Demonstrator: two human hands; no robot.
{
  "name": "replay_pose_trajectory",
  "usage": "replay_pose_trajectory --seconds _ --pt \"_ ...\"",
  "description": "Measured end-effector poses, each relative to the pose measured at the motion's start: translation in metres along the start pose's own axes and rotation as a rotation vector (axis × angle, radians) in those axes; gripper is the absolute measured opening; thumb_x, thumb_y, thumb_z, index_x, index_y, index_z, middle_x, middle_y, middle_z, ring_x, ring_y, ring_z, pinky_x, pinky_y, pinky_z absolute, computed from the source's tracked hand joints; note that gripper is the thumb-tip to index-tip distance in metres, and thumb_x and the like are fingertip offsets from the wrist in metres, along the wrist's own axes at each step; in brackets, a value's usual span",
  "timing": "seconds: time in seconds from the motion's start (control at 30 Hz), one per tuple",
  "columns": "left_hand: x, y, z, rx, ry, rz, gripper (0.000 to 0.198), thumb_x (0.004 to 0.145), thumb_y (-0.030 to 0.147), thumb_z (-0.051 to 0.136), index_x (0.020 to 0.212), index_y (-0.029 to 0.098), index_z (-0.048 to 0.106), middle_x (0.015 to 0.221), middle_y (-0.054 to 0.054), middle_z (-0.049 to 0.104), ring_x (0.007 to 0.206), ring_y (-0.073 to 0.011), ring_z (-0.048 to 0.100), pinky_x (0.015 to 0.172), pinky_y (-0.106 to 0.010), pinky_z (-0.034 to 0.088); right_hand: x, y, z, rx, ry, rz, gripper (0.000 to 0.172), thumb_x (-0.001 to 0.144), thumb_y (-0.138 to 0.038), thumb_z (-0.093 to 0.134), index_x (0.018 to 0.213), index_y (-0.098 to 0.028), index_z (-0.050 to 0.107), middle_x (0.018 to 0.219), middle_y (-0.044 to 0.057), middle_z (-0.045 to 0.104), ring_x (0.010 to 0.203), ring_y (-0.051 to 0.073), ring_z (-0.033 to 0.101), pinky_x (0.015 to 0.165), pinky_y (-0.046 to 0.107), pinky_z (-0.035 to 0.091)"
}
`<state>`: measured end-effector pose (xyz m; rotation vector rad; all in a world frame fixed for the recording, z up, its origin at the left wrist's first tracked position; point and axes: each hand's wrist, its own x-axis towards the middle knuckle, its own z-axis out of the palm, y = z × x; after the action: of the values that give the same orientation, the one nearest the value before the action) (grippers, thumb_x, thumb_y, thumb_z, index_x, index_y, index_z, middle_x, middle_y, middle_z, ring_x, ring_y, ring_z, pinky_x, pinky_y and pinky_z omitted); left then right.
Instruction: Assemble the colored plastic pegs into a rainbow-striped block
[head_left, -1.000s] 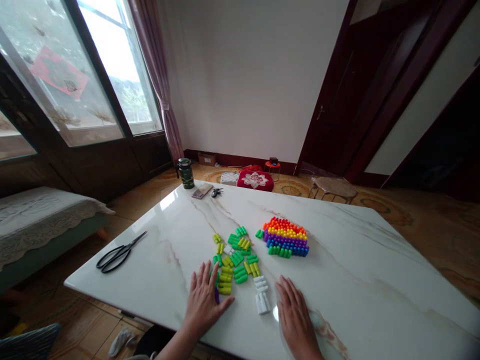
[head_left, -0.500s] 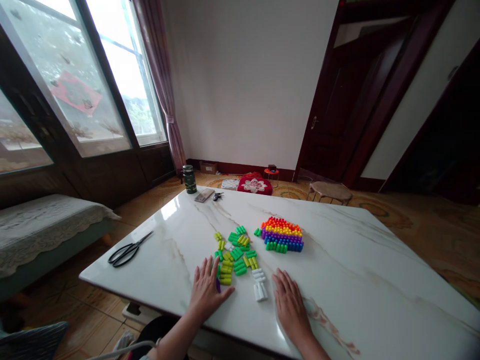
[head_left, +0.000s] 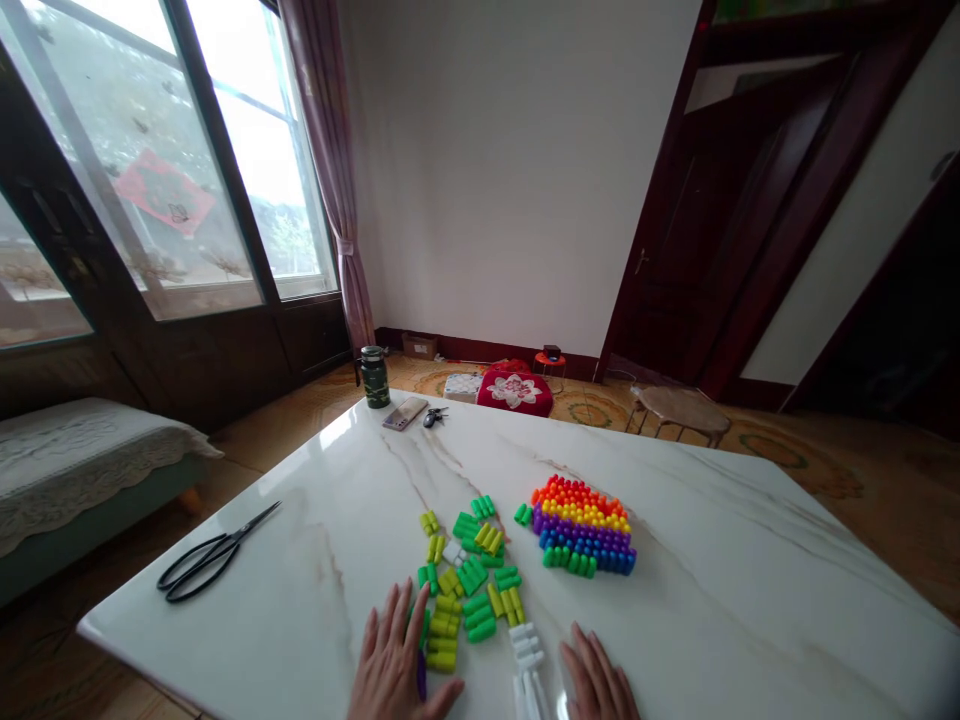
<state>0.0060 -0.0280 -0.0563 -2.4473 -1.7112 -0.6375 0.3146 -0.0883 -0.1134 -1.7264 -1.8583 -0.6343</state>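
Note:
My left hand [head_left: 397, 655] lies palm down with its fingers stretched, holding nothing. Its index finger rests beside the small yellow-green plastic pieces [head_left: 444, 628], and a purple piece [head_left: 421, 676] shows partly from behind it. To the right, my right hand [head_left: 598, 678] is also flat, fingers extended, a little apart from the white pieces [head_left: 526, 646]. Between and beyond the hands, rounded green pieces [head_left: 480, 618] are scattered in short joined rows. Farther right sits a block of capsule-like pieces [head_left: 585, 528] in red, orange, yellow, purple and blue bands, with green ones along its near edge.
Black-handled scissors [head_left: 214, 560] lie on the left of the marble-patterned table [head_left: 712, 560]. At its far left corner are a dark green flask [head_left: 373, 378], a phone [head_left: 406, 413] and keys [head_left: 433, 417]. A stool [head_left: 679, 410] stands behind the table.
The view has shifted, so the table and both hands appear lower in the picture. Against the pieces, both hands look almost unmoved, and the pieces keep their layout.

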Motion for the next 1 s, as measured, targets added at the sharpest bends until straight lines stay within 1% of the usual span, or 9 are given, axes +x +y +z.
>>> replay_pose_trajectory --seconds 0.07,0.23,0.4,0.5,0.6,0.7,0.8,0.9,1.0 --pt "0.001 0.002 -0.002 -0.005 -0.012 -0.017 0.090 0.073 0.061 0.057 0.148 0.021 0.026 0.152 -0.013 0.027 0.139 -0.0348 0.023 0.112 -0.053 0.016 0.002 0.000 -0.002 0.013 -0.011 0.004 0.056 0.082 -0.020 0.042 0.137 -0.033 0.037 0.126 0.004 0.060 0.114 0.027 0.055 0.090 0.042 0.038" --pt "0.006 0.011 -0.013 -0.042 -0.046 -0.055 0.089 0.073 0.056 0.059 0.147 0.021 0.026 0.153 -0.013 0.025 0.141 -0.0340 0.017 0.112 -0.054 0.013 0.019 -0.005 -0.032 0.067 -0.083 -0.050 0.048 0.084 -0.026 0.045 0.132 -0.027 0.043 0.137 0.005 0.051 0.122 0.026 0.048 0.097 0.039 0.036" --pt "0.008 0.010 -0.017 -0.124 -0.043 -0.083 0.090 0.074 0.058 0.058 0.148 0.019 0.024 0.151 -0.014 0.029 0.140 -0.0334 0.019 0.112 -0.056 0.014 0.022 -0.011 -0.045 0.113 -0.125 -0.006 0.046 0.087 -0.027 0.043 0.133 -0.027 0.044 0.141 0.004 0.046 0.126 0.024 0.045 0.100 0.040 0.037" --pt "0.015 0.003 -0.017 -0.201 -0.059 -0.133 0.070 0.086 0.051 0.046 0.145 0.017 0.030 0.146 -0.013 0.039 0.139 -0.0281 0.025 0.112 -0.053 0.020 0.020 -0.011 -0.048 0.159 -0.164 0.041 0.045 0.087 -0.027 0.044 0.132 -0.025 0.047 0.141 0.005 0.046 0.127 0.025 0.044 0.101 0.043 0.039" --pt "0.027 -0.006 -0.013 -0.252 -0.032 -0.199 0.049 0.093 0.033 0.036 0.138 0.015 0.042 0.140 -0.012 0.047 0.133 -0.0231 0.037 0.111 -0.046 0.029 0.032 -0.009 -0.052 0.284 -0.171 0.076 0.036 0.085 -0.025 0.045 0.117 -0.023 0.061 0.128 0.007 0.058 0.118 0.025 0.053 0.097 0.040 0.044" --pt "0.038 -0.012 -0.007 -0.206 0.010 -0.233 0.046 0.088 0.010 0.034 0.130 0.013 0.052 0.136 -0.013 0.051 0.130 -0.0227 0.042 0.110 -0.043 0.032 0.074 -0.014 -0.058 0.472 -0.188 0.162 0.029 0.086 -0.021 0.041 0.100 -0.021 0.067 0.104 0.008 0.068 0.097 0.019 0.063 0.086 0.030 0.051" --pt "0.041 -0.012 -0.005 -0.141 0.012 -0.213 0.053 0.082 0.000 0.031 0.128 0.012 0.055 0.138 -0.013 0.049 0.132 -0.0229 0.040 0.111 -0.043 0.029 0.142 -0.034 -0.058 0.558 -0.272 0.217 0.029 0.087 -0.019 0.041 0.101 -0.019 0.065 0.103 0.006 0.067 0.092 0.015 0.064 0.081 0.024 0.050" --pt "0.038 -0.010 -0.004 -0.108 0.008 -0.194 0.053 0.084 0.001 0.030 0.130 0.012 0.053 0.139 -0.012 0.048 0.132 -0.0218 0.039 0.112 -0.042 0.030 0.209 -0.062 -0.042 0.401 -0.462 0.264 0.027 0.086 -0.016 0.044 0.103 -0.020 0.064 0.104 0.004 0.067 0.093 0.013 0.062 0.082 0.021 0.046" --pt "0.036 -0.011 -0.001 -0.080 0.011 -0.187 0.053 0.085 0.003 0.029 0.131 0.013 0.052 0.141 -0.012 0.046 0.133 -0.0223 0.037 0.111 -0.043 0.030 0.252 -0.085 -0.014 0.330 -0.514 0.282 0.026 0.084 -0.016 0.049 0.106 -0.021 0.062 0.110 0.005 0.065 0.098 0.014 0.061 0.083 0.023 0.043"
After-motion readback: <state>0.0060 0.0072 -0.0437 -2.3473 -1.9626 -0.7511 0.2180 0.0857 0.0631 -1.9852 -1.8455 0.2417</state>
